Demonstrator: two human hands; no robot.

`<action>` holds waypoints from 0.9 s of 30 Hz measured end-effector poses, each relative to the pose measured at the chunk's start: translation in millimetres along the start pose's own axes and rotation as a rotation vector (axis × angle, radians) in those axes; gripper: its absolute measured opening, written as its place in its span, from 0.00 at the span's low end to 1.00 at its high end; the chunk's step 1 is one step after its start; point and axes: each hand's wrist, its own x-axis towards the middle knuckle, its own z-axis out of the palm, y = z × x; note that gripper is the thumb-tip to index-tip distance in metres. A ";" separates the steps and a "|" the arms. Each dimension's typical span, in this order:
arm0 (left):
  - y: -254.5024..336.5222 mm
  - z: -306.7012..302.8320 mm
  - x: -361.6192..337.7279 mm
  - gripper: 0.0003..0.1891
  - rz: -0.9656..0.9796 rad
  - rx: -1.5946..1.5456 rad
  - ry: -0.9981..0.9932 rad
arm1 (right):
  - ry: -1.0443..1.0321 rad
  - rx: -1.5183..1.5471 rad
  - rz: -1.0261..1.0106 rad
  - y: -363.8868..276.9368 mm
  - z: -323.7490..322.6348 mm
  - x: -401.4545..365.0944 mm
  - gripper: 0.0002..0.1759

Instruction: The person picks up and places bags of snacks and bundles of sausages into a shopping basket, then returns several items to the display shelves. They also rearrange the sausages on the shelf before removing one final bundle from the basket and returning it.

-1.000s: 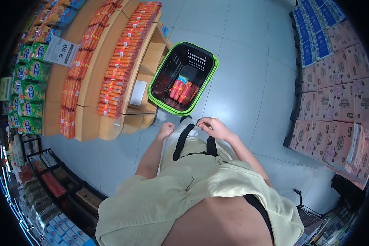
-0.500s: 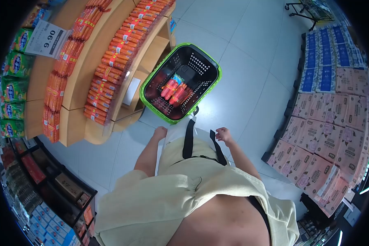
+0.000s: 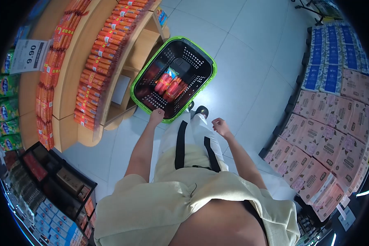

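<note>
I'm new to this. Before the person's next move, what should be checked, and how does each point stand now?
1. Sausage packs inside the basket: ok, low down within its walls.
2. Basket upright: ok, its open side faces up.
3. Left hand gripping the basket: cannot tell; it overlaps the near rim, but any grip is hidden.
4. Right hand away from the basket: ok, apart from it, fingers curled.
5. Basket free of the wooden shelf: cannot tell; they overlap from above.
</note>
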 end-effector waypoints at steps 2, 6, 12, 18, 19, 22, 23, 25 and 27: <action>-0.2 9.7 0.7 0.13 0.032 0.072 -0.011 | -0.012 -0.004 -0.048 -18.7 -5.7 10.8 0.14; 1.0 33.3 12.2 0.13 0.118 0.248 -0.084 | 0.073 0.287 -0.245 -47.0 -3.4 48.9 0.12; -17.5 63.3 92.4 0.12 0.115 0.280 -0.025 | 0.006 0.581 -0.531 -94.4 52.4 160.2 0.08; -45.0 110.1 194.6 0.35 -0.036 0.454 0.137 | 0.187 0.211 -0.438 -96.5 103.5 274.7 0.14; -58.9 121.5 220.2 0.50 -0.042 0.401 0.078 | 0.242 0.159 -0.343 -93.1 111.9 289.3 0.15; -53.9 148.3 261.0 0.59 -0.090 0.600 0.011 | 0.241 0.184 -0.272 -82.9 124.3 305.0 0.17; -56.9 157.5 276.9 0.65 -0.061 0.683 -0.008 | 0.237 0.190 -0.334 -81.4 126.3 306.2 0.17; -52.2 172.5 297.5 0.65 -0.028 0.736 0.021 | 0.228 0.189 -0.416 -81.3 129.5 307.6 0.16; -62.3 194.5 312.5 0.66 0.034 0.763 0.203 | 0.163 0.218 -0.394 -89.3 127.6 300.8 0.15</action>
